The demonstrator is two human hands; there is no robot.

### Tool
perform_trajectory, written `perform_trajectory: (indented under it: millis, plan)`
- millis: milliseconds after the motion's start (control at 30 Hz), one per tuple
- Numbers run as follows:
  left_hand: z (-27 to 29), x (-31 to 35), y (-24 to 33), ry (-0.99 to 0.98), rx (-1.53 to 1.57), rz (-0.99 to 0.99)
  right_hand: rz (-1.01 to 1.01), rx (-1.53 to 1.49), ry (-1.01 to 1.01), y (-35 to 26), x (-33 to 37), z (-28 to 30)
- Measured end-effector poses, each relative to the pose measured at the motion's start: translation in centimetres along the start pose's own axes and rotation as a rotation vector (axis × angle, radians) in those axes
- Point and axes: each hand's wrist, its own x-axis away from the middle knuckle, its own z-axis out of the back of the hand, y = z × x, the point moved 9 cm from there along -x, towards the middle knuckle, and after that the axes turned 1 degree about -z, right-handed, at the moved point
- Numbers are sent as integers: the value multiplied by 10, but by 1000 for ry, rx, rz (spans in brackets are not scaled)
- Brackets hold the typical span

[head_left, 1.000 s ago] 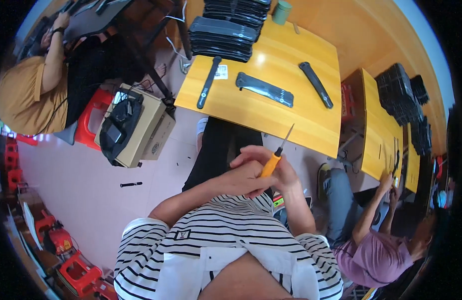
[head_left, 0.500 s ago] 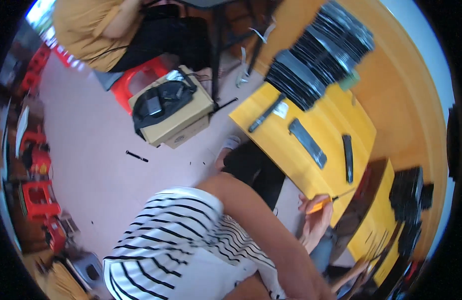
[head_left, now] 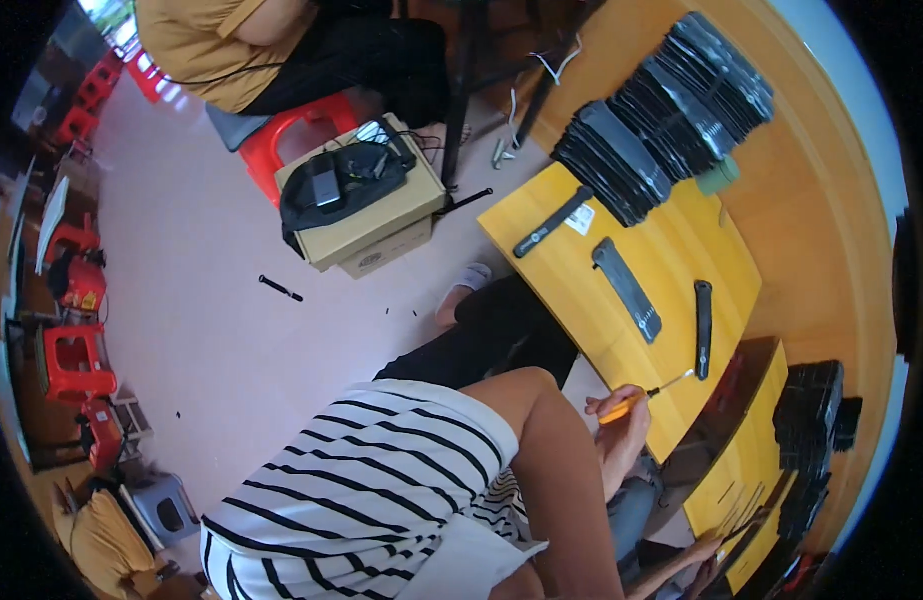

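My right hand [head_left: 626, 430] is closed round the orange handle of a screwdriver [head_left: 616, 409]. The thin metal shaft reaches over the edge of the yellow table [head_left: 561, 290]. Its tip is close to a slim black plastic piece [head_left: 703, 330]. A wider flat dark grey piece [head_left: 627, 290] and another slim black one [head_left: 553, 222] lie farther off. My bent left arm [head_left: 561, 470], in a striped sleeve, crosses in front of my right forearm. It runs out at the lower edge, so my left hand is hidden from view.
Stacks of black flat pieces [head_left: 661, 120] and a green roll [head_left: 718, 176] stand at the table's far end. A cardboard box [head_left: 381, 225] with a black bag [head_left: 351, 185] sits on the floor. Another person's hand [head_left: 703, 548] works over a second yellow table [head_left: 731, 480] at lower right.
My view has shifted, so table and box appear slightly lower and farther right. My left arm hangs more steeply across the picture. The screwdriver remains in my right hand.
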Motion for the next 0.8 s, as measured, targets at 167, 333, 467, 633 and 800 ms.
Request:
perform_trajectory:
  millis: [167, 333, 467, 633, 800]
  plan:
    - [-1, 7, 10, -43, 56, 39, -41, -38, -11, 9, 1, 5]
    - [-8, 5, 11, -78, 112, 64, -20, -38, 3, 10, 2, 6]
    - [37, 20, 82, -160, 242, 128, -10, -69, 48, 7, 7, 19]
    - [211, 171, 94, 712, -547, 635, 46, -112, 184, -3, 8, 40]
    - [317, 303, 174, 1236, -1682, 759, 46, -16, 201, 8, 0, 48]
